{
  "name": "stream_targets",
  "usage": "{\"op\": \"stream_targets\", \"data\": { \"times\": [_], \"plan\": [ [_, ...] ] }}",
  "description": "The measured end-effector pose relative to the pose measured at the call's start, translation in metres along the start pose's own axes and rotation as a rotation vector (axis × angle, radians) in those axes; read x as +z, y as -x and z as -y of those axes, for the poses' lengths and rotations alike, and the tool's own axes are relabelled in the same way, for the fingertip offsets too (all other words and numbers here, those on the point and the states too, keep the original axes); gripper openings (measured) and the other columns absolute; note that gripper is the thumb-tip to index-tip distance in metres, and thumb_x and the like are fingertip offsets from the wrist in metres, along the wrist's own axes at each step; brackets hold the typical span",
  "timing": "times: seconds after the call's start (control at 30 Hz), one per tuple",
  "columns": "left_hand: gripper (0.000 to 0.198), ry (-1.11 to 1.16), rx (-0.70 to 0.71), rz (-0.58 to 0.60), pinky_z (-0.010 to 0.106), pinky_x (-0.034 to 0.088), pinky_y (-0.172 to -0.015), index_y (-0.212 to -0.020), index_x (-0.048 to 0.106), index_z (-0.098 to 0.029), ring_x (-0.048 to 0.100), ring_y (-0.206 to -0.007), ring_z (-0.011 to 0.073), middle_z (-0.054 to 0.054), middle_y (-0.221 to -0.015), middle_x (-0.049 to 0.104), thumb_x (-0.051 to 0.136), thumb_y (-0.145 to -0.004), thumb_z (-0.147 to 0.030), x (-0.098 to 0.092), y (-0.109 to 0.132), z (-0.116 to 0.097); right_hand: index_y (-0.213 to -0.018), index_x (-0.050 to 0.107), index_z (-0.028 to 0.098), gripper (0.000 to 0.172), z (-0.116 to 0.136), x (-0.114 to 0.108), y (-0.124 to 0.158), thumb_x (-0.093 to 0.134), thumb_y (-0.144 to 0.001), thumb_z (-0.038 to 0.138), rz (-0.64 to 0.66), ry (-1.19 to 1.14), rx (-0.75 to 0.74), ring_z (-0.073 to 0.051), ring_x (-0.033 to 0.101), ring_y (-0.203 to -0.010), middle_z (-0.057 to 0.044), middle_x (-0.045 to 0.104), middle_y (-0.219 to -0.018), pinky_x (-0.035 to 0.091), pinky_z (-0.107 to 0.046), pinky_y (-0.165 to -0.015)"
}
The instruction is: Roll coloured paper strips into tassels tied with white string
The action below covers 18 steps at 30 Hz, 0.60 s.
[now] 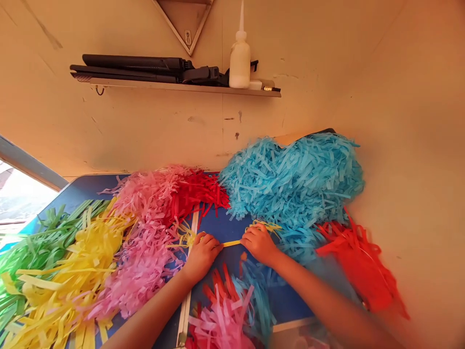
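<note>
My left hand (pixel 202 254) and my right hand (pixel 258 242) rest on the blue table (pixel 225 223), both closed on the ends of a yellow paper strip (pixel 231 243) stretched between them. Loose yellow strips (pixel 267 225) trail past my right fingers. A big heap of light blue paper strips (pixel 294 177) lies just behind my right hand. Pink strips (pixel 145 261) and red strips (pixel 198 191) lie left of my left hand.
Yellow strips (pixel 72 276) and green strips (pixel 32 242) cover the table's left. An orange-red bundle (pixel 359 266) lies at the right by the wall. Mixed pink, red and blue strips (pixel 232 315) sit near me. A wall shelf (pixel 174 86) holds a white bottle (pixel 240 60) and dark tools.
</note>
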<state>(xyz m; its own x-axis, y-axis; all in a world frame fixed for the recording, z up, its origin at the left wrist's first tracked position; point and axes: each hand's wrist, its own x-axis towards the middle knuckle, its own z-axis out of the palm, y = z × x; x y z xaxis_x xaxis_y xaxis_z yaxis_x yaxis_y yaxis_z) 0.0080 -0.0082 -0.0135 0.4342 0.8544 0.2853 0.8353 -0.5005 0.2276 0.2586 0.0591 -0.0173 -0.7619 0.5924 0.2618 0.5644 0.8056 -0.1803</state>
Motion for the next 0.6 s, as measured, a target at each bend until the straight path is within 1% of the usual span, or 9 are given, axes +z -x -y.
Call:
{"op": "stream_targets", "data": {
  "times": [0.1, 0.2, 0.27, 0.37, 0.47, 0.6],
  "plan": [
    [0.021, 0.071, -0.087, -0.003, 0.041, 0.039, -0.088, -0.097, 0.074, -0.027, 0.061, -0.093, 0.0218, 0.003, -0.096, 0.073, 0.053, -0.095, -0.024, 0.003, 0.005, 0.008, -0.087, 0.074, 0.025, 0.014, -0.009, 0.000, 0.006, 0.063, -0.095, 0.023, -0.007, -0.073, 0.070, -0.019, 0.056, -0.094, -0.001, 0.072, -0.092, 0.028, -0.039, -0.092],
    [0.020, 0.126, -0.177, 0.011, 0.036, 0.042, -0.079, -0.087, 0.075, -0.026, 0.063, -0.086, 0.0202, 0.003, -0.090, 0.073, 0.056, -0.094, -0.029, 0.004, 0.004, 0.012, -0.080, 0.074, 0.025, 0.009, -0.014, 0.001, 0.006, 0.071, -0.089, 0.025, -0.008, -0.146, 0.144, -0.018, 0.057, -0.091, 0.001, 0.071, -0.088, 0.032, -0.035, -0.085],
    [0.020, 0.145, -0.218, 0.031, 0.037, 0.042, -0.079, -0.084, 0.075, -0.026, 0.064, -0.086, 0.0202, 0.003, -0.089, 0.073, 0.057, -0.093, -0.031, 0.003, 0.002, 0.013, -0.078, 0.074, 0.025, 0.009, -0.017, 0.001, 0.006, 0.073, -0.087, 0.025, -0.005, -0.185, 0.178, -0.017, 0.058, -0.090, 0.001, 0.070, -0.087, 0.033, -0.034, -0.083],
    [0.022, 0.148, -0.265, 0.052, 0.039, 0.041, -0.083, -0.084, 0.074, -0.026, 0.064, -0.088, 0.0213, 0.003, -0.090, 0.073, 0.057, -0.092, -0.036, 0.001, -0.001, 0.010, -0.081, 0.075, 0.026, 0.007, -0.018, -0.001, 0.007, 0.072, -0.087, 0.025, 0.005, -0.223, 0.213, -0.016, 0.058, -0.090, 0.001, 0.068, -0.090, 0.034, -0.034, -0.084],
    [0.025, 0.131, -0.303, 0.065, 0.040, 0.040, -0.082, -0.083, 0.073, -0.026, 0.064, -0.088, 0.0227, 0.004, -0.089, 0.072, 0.055, -0.092, -0.041, 0.001, -0.003, 0.006, -0.080, 0.075, 0.026, 0.008, -0.019, -0.003, 0.006, 0.071, -0.088, 0.025, 0.027, -0.238, 0.257, -0.017, 0.057, -0.090, 0.001, 0.068, -0.091, 0.034, -0.034, -0.084],
    [0.026, 0.078, -0.315, 0.093, 0.041, 0.038, -0.081, -0.079, 0.070, -0.022, 0.062, -0.085, 0.0243, 0.004, -0.085, 0.070, 0.054, -0.092, -0.038, 0.002, -0.008, 0.002, -0.072, 0.072, 0.023, 0.012, -0.015, -0.005, -0.002, 0.071, -0.084, 0.019, 0.062, -0.228, 0.334, -0.018, 0.057, -0.087, 0.000, 0.067, -0.088, 0.034, -0.034, -0.081]
  ]
}}
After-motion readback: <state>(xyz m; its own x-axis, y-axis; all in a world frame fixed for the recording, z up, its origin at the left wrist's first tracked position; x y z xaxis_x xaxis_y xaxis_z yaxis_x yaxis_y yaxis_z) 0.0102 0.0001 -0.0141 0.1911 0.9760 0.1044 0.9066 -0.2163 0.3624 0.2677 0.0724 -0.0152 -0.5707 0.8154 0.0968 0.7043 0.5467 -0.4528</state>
